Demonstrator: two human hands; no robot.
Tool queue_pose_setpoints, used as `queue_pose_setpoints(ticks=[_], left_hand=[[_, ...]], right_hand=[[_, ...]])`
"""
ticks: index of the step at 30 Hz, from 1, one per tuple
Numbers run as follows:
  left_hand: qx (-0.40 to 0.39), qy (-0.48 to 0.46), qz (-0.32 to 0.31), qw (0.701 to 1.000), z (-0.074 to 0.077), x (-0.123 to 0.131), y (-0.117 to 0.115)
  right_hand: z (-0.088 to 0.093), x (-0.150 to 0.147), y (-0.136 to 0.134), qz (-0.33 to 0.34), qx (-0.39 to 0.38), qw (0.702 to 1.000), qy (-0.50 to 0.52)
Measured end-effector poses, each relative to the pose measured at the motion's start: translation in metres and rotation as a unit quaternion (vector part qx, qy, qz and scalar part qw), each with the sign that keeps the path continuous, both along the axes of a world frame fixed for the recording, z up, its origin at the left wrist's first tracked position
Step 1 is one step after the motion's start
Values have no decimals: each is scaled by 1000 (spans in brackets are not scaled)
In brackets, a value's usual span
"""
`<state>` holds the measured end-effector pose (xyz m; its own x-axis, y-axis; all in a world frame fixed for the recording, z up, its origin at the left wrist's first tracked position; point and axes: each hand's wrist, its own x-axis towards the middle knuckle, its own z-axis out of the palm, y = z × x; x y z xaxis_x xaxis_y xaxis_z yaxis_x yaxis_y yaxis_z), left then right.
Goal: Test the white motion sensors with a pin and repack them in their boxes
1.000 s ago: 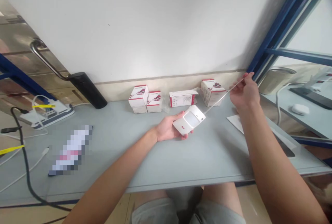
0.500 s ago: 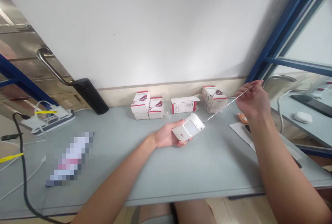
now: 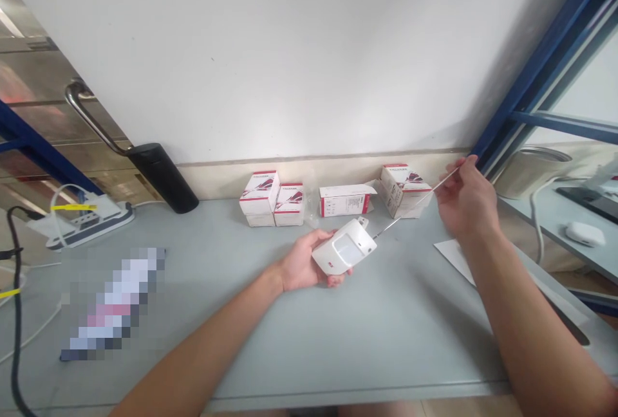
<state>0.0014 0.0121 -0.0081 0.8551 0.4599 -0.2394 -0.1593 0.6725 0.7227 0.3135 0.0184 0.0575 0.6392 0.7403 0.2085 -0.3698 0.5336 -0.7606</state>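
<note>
My left hand (image 3: 309, 261) is wrapped round a white motion detector (image 3: 344, 247), which it holds above the grey table. The detector is tilted, its pale window facing up. A thin metal telescopic antenna (image 3: 392, 226) runs long from its upper right corner toward the upper right. My right hand (image 3: 467, 201) is closed in a pinch on the far end of this antenna, near the wall. Behind the detector lies a white and red carton (image 3: 344, 202) on its side, its right flap open.
Two small boxes (image 3: 273, 197) stand at the back left of the hands, another box (image 3: 405, 190) at the back right. A black bottle (image 3: 164, 177) and a power strip (image 3: 94, 224) are at the left. Paper (image 3: 456, 262) lies beneath my right forearm.
The view has shifted slightly. The detector is a little lower and to the left in the picture, still in my left hand. My right hand keeps its pinch on the antenna's end.
</note>
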Motion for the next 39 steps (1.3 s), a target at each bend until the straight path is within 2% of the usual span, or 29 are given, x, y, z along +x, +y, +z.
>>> queue_pose_setpoints(ticks=[4,8,11,15,19,24,28,30,33,37,39], left_hand=[[23,21,31,999,-2,0,-2],[22,20,77,997,-2,0,-3],[29,0,108,994,-1,0,-4],[36,-12,128,991,1,-1,-5],[29,-17,146,989,2,-1,-5],[-15,-13,186,982,5,1,-6],[-45,-1,214,976,9,2,-7],[-49,-2,214,976,10,3,-7],[-61,-11,206,977,10,2,-6],[-75,-27,191,978,8,2,-5],[-72,-32,191,978,9,2,-5]], right_hand=[[-7,-19,2,-84,2,988,-129],[-10,-52,4,-86,-13,975,-204],[-7,-74,6,-25,-33,967,-251],[-8,-85,8,25,-38,963,-267],[-24,-89,-1,77,-51,961,-262],[-50,-106,-16,216,-84,923,-307],[-59,-113,-19,294,-96,900,-308],[-60,-113,-18,309,-96,897,-300],[-59,-113,-15,292,-108,905,-290],[-63,-113,-13,216,-103,928,-284],[-65,-111,-12,186,-96,922,-325]])
